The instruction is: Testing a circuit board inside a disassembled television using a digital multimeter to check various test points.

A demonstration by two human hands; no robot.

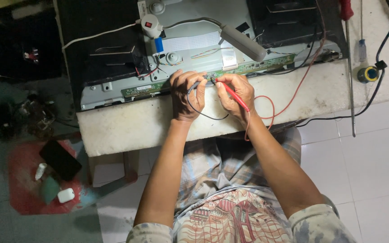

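Hands worked close together at the near edge of an opened flat-panel chassis lying on a white bench: the left hand pinched a black probe, the right hand gripped a red probe, both tips down on the long green board. Black lead and red lead looped toward the lap. Lamp lay over the chassis; screwdriver and solder roll sat well right.
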